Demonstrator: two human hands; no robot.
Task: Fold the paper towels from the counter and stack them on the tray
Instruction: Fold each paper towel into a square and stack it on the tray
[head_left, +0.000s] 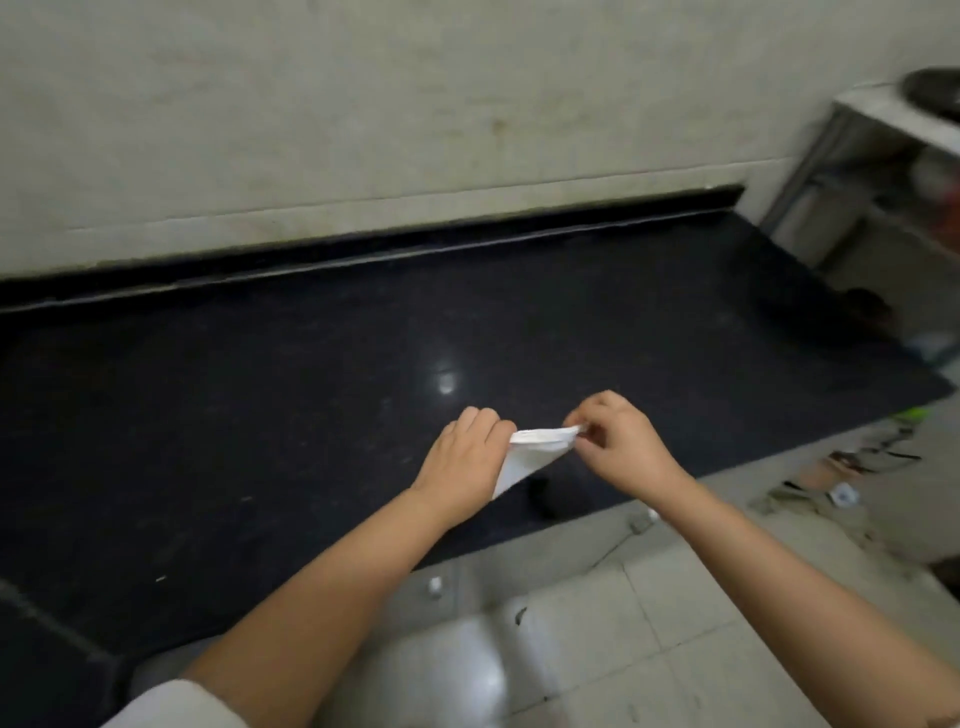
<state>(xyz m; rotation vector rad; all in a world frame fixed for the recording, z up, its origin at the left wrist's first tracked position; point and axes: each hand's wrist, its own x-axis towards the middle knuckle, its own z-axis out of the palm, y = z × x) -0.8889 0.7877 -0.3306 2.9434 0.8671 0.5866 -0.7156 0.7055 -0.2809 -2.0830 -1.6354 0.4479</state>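
Note:
A white folded paper towel (530, 454) hangs in the air just above the front part of the black counter (260, 415). My left hand (465, 462) grips its left end with curled fingers. My right hand (618, 441) pinches its right end between thumb and fingertips. The towel sags to a point below my hands. No tray is in view.
A pale wall (363, 130) rises behind the counter. A metal rack (857, 182) with a dark pan on top stands at the far right. Tiled floor (597, 623) with scattered litter lies past the counter's front edge and right end.

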